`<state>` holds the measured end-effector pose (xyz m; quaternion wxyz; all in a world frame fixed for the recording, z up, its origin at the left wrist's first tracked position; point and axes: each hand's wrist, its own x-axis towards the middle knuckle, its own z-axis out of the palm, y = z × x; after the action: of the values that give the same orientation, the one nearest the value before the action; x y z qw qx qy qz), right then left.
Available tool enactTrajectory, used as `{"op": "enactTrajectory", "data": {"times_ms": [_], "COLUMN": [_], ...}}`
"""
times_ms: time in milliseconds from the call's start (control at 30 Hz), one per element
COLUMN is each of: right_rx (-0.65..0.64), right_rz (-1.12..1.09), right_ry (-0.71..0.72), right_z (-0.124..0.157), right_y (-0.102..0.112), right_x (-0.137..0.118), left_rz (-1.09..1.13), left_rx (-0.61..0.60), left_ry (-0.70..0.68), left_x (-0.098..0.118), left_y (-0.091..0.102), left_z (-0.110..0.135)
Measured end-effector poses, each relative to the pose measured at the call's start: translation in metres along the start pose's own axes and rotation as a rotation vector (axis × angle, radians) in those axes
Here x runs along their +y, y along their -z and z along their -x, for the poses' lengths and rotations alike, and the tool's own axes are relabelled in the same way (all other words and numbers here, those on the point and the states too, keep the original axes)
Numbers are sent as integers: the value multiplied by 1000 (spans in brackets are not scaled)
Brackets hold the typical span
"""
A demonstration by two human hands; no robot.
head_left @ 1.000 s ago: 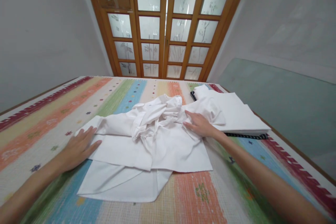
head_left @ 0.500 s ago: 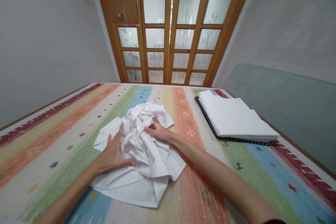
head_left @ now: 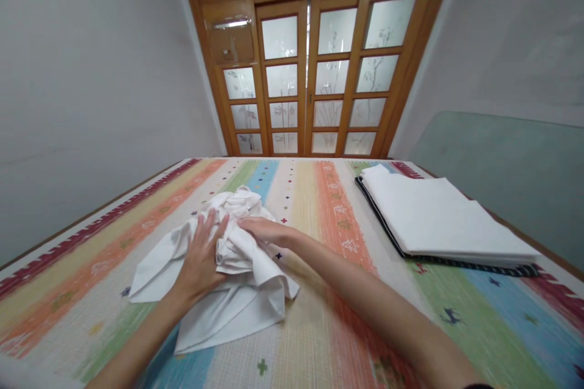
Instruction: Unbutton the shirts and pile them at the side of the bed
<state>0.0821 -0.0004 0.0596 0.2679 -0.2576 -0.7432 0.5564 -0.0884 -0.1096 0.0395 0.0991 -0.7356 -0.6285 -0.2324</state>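
A crumpled white cloth lies bunched on the striped bedspread, left of centre. My left hand rests flat on top of the heap, fingers spread and open. My right hand reaches in from the right with its fingers stretched out against the cloth's upper folds; the fingertips are partly tucked into the fabric. Both forearms come in from the bottom edge.
A stack of neatly folded white cloth lies on a dark folded piece at the right side of the bed. Wooden glazed doors stand behind the bed. Grey walls close in on both sides.
The cloth, spread wide a second ago, has been pushed together into a tighter heap and shifted left. Both hands moved inward until they nearly meet. The view has tilted up.
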Motion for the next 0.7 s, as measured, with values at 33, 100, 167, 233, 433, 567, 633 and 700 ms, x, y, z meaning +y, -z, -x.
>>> {"op": "enactTrajectory", "data": {"times_ms": [33,100,167,233,433,567,633,700], "right_rx": [-17,-12,16,106,477,603,570,539], "right_rz": [27,95,186,318,835,1129,1150,1147], "right_ry": [-12,-12,1,6,-213,-500,-641,-736], "right_z": [9,32,61,96,209,272,289,294], "right_y": [13,42,74,109,213,251,252,245], "right_x": [-3,-10,-16,-19,-4,22,38,52], "left_rz": [-21,-75,-135,-177,-176,-187,-199,-181], "left_rx": [-71,-169,-204,-207,-143,-165,-243,-276], "left_ry": [15,76,136,177,402,470,484,443], "left_x": [4,10,13,11,-11,-23,-33,-48], "left_y": [-5,-16,-26,-34,-48,-50,-50,-51], "left_z": [-2,-9,-21,-39,-109,-147,-161,-172]}}
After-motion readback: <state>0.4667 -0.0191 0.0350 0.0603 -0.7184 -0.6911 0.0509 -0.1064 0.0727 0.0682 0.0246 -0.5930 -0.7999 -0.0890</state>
